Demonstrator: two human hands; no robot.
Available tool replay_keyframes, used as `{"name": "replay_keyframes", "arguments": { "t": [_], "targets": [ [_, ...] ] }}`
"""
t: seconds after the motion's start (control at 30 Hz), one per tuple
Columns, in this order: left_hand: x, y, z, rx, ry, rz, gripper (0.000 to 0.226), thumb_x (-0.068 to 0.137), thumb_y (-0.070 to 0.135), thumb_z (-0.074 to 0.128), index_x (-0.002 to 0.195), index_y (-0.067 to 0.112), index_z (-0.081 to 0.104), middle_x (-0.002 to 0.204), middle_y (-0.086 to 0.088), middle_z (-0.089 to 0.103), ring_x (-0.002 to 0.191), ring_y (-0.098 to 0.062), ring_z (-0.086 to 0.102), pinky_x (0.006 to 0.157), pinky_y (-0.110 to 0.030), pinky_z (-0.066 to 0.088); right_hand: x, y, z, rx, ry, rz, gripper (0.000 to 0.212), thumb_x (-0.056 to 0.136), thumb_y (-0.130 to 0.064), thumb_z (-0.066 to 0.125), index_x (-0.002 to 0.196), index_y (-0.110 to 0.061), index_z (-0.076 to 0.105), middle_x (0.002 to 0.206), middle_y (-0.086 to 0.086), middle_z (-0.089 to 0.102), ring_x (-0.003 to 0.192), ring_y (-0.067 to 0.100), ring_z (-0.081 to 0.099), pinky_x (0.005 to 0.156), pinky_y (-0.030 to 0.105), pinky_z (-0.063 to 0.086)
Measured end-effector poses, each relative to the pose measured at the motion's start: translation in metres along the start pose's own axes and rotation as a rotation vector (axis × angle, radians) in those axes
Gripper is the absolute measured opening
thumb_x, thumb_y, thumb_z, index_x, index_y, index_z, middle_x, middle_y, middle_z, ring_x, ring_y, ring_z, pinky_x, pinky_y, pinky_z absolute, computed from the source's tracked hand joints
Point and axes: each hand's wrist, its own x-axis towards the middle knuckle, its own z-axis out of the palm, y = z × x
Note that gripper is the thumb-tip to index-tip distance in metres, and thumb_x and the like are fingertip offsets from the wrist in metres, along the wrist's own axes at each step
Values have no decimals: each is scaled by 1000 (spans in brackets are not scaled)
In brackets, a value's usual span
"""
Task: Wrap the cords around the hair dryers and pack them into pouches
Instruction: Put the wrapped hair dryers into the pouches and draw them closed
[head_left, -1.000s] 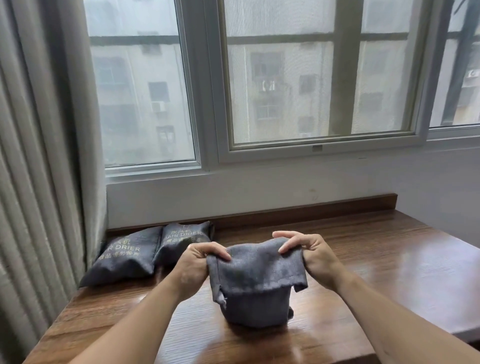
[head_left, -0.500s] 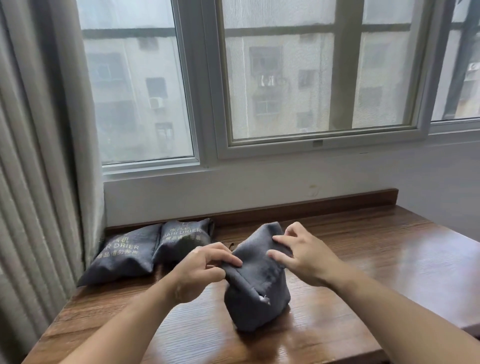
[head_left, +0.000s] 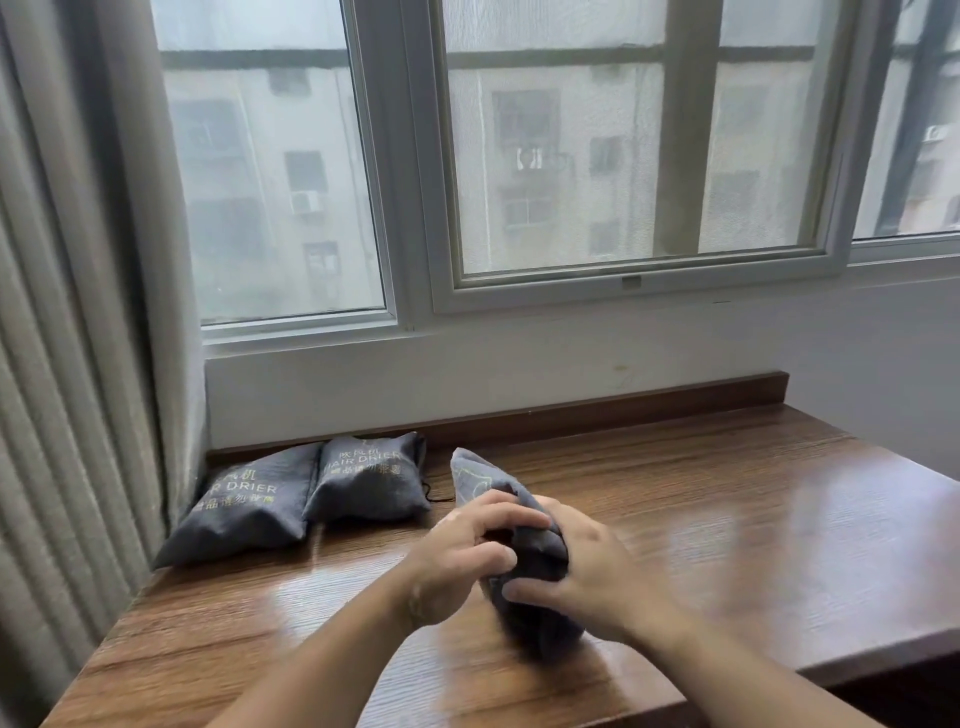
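Gripping a grey pouch (head_left: 480, 480) with both hands, over the middle of the tabletop (head_left: 753, 519) and close to its front edge. Resting on the wood or just above it: cannot tell through the blur. Leaning away and to the left at the top, with a pale printed outline on the free upper corner. Contents hidden by the cloth.

Clasped from the near left by the left hand (head_left: 457, 561), fingers bent over the bunched fabric, fingertips on the dark cloth at the middle. Clasped from the right by the right hand (head_left: 597, 577), thumb laid across the near face low down, other fingers curled round the far side and mostly out of sight.

Farther back on the left, lying flat: a filled pouch (head_left: 244, 506) touching the curtain (head_left: 78, 312), and just beside it on the right a second filled pouch (head_left: 369, 480), lettered HAIR DRIER in pale print. Only part of the same lettering readable on the first. Both close against the wooden strip at the back of the tabletop. Beside the second one's right edge, a thin dark drawstring (head_left: 434, 496) trailing onto the wood, near the held pouch but not touching it.

Behind, a white wall and a window (head_left: 561, 156) onto grey buildings.
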Motion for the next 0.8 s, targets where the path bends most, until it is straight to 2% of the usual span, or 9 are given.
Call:
{"name": "replay_keyframes", "arguments": {
  "t": [0.07, 0.1, 0.2, 0.27, 0.37, 0.47, 0.53, 0.63, 0.8],
  "targets": [
    [2, 1, 2, 4, -5, 2, 56, 71, 21, 55, 124, 25, 71, 126, 5, 65, 124, -13, 57, 102, -28, 47, 1, 5, 4, -50, 156, -3, 19, 88, -42, 69, 107, -37, 68, 94, -21, 70, 89, -5, 62, 74, 12, 45],
    [3, 0, 1, -13, 29, -3, 55, 72, 16, 55, 124, 25, 70, 122, 2, 68, 118, -13, 61, 96, -27, 51, 3, 10, 4, -43, 200, 24, 15, 92, -43, 61, 93, -30, 69, 80, -18, 68, 76, -2, 60, 64, 14, 42],
    [5, -13, -12, 8, 386, 21, 52, 68, 7, 53, 113, 30, 69, 102, 2, 72, 94, -17, 69, 77, -24, 56, 4, 29, 0, 133, 192, 124, 44, 89, -52, 50, 77, -10, 56, 63, -14, 49, 64, 3, 41, 58, 29, 35],
    [7, -29, -28, 48, 538, -35, 64, 65, 11, 54, 123, 38, 59, 116, 8, 65, 102, -15, 64, 79, -23, 55, 4, 39, -4, 367, 119, 161, 39, 98, -40, 56, 78, -6, 59, 71, -13, 53, 72, 5, 45, 64, 33, 38],
    [11, -46, -37, -27, 421, -207, 94, 63, 14, 53, 151, 40, 33, 153, 13, 40, 130, -10, 49, 98, -29, 49, 2, 47, -13, 681, 80, 244, 20, 96, -26, 66, 93, -7, 73, 83, -4, 70, 81, 8, 60, 71, 29, 48],
    [22, -46, -33, -189, 317, -245, 102, 63, 13, 49, 158, 38, 24, 159, 16, 29, 144, -12, 34, 120, -42, 32, 3, 56, -19, 859, 73, 333, 29, 86, -24, 70, 104, -2, 71, 95, 10, 75, 90, 19, 69, 77, 38, 54],
    [34, -45, -31, -254, 273, -234, 100, 65, 11, 49, 158, 37, 24, 161, 18, 28, 148, -11, 29, 124, -47, 26, 6, 63, -21, 902, 76, 376, 32, 83, -21, 68, 109, -3, 71, 100, 13, 76, 94, 22, 71, 77, 38, 56],
    [50, -47, -28, -371, 192, -235, 93, 65, 10, 48, 154, 31, 31, 155, 12, 41, 144, -9, 37, 117, -39, 37, 12, 70, -21, 975, 67, 423, 34, 81, -17, 70, 111, -1, 71, 105, 18, 75, 98, 28, 71, 80, 40, 55],
    [55, -65, -28, -363, 174, -248, 64, 71, 6, 58, 135, 15, 56, 120, -10, 69, 110, -21, 64, 92, -34, 51, 23, 79, -15, 1069, 54, 507, 36, 79, -12, 72, 113, 0, 69, 112, 23, 74, 106, 35, 67, 98, 51, 48]
  ]
}}
